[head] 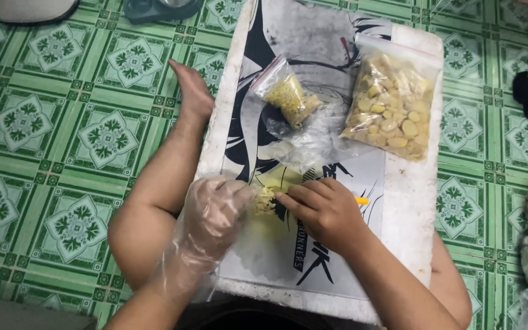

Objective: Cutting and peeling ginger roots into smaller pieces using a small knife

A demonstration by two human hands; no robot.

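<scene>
We pinch a small yellow clump (266, 200) between our gloved left hand (215, 211) and bare right hand (322, 211), which also grips a yellow-handled tool (362, 200), at the board's (407, 201) six o'clock. At twelve o'clock the small bag (288, 98) looks partly filled, and at one o'clock the large bag (392, 110) remains full, so we judge most work remains.

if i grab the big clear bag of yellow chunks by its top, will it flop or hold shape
The large bag is thin clear plastic, so it would likely sag. Packed with loose chunks, it probably feels heavy for its size. The contents may shift toward the bottom.
</scene>
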